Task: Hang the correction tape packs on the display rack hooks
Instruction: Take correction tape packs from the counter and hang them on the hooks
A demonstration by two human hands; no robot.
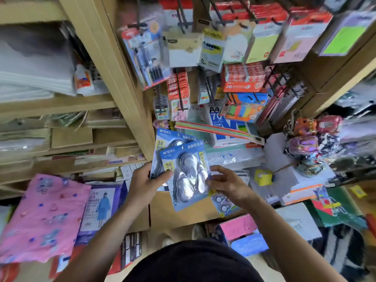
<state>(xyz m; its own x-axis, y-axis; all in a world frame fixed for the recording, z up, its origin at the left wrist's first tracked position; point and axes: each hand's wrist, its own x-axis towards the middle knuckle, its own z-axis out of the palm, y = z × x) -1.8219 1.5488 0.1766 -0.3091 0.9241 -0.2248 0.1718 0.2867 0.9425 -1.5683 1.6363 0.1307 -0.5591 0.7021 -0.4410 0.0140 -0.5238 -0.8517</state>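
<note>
Centre frame: left hand (149, 181) gripping fanned blue packs (173, 140), right hand (226, 185) pinching edge of front pack (184, 176), likely peeling it off for hooks (181, 17) upper frame.

Two held correction tape packs (184, 176) (173, 139)

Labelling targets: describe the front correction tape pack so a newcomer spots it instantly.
Under the display rack, the left hand and right hand hold blue cards. The front correction tape pack overlaps the rear pack, its shiny blisters fully visible.
</note>
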